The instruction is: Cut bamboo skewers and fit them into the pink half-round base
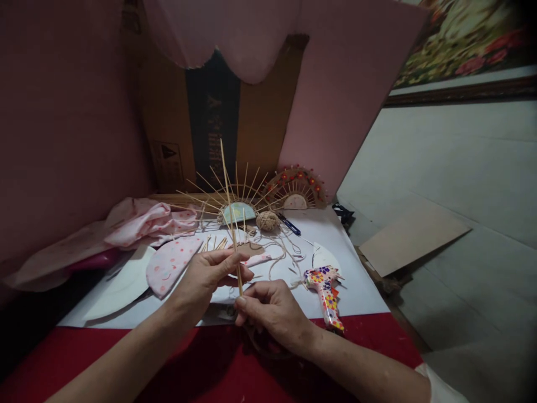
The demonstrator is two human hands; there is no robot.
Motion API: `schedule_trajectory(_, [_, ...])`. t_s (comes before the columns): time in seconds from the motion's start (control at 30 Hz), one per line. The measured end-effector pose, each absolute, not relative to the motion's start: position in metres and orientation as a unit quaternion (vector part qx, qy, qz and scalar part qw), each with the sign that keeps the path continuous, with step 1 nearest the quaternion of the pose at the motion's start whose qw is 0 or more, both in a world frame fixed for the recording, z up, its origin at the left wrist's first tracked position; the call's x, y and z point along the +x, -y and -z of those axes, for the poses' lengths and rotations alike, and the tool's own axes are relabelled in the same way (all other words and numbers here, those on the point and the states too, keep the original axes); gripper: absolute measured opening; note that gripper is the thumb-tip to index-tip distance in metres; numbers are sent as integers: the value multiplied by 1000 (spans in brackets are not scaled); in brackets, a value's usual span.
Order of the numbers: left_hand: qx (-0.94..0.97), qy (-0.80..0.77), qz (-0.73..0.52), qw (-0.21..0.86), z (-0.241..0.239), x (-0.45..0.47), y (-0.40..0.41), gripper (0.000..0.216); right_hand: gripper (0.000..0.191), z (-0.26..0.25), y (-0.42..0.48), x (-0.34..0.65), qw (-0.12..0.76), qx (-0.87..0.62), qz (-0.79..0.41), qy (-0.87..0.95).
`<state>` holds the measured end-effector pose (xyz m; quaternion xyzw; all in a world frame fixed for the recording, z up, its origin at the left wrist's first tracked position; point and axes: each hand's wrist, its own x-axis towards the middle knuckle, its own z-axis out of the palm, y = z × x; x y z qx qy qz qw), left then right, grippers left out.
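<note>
My left hand (213, 274) pinches a long thin bamboo skewer (229, 201) that stands almost upright. My right hand (271, 313) grips the same skewer at its lower end, fingers curled. Both hands hover over a white paper sheet (356, 291) on a red cloth (168, 364). Beneath and behind the hands lie several loose skewers and a small cardboard piece (251, 248). A pink polka-dot half-circle (170, 263) lies just left of my left hand.
A half-disc with fanned skewers (237, 210), a beaded fan shape (296, 190), a twine ball (267, 220) and a blue pen (289, 224) sit at the back. A flowered glue gun (327, 294) lies right of my hands. Pink fabric (146, 221) lies left; a cardboard box (218, 129) stands behind.
</note>
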<state>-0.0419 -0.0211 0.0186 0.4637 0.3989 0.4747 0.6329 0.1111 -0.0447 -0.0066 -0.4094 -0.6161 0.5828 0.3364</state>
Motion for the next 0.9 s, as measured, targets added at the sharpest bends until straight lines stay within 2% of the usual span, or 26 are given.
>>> schedule_trajectory(0.2, [429, -377, -494, 655, -18, -41, 19, 24, 28, 0, 38, 116, 325, -409, -498, 692])
schedule_trajectory(0.33, [422, -391, -488, 656, -21, -46, 15, 25, 27, -20, 31, 142, 283, -428, -343, 787])
schedule_trajectory(0.43, [427, -388, -477, 663, -23, -47, 15, 27, 10, -28, 38, 161, 197, -415, -227, 859])
schedule_trajectory(0.47, [428, -388, -475, 664, -23, -47, 15, 27, 10, -27, 43, 165, 165, -408, -203, 875])
schedule_trajectory(0.6, [425, -396, -468, 666, -20, -46, 14, 27, 25, -16, 59, 160, 77, -394, -135, 906])
schedule_trajectory(0.73, [432, -386, -463, 671, -17, -48, 12, 26, 33, -16, 55, 150, 41, -394, -132, 909])
schedule_trajectory(0.9, [425, -400, -469, 663, -22, -51, 13, 26, 40, -49, 47, 175, 106, -415, -258, 866])
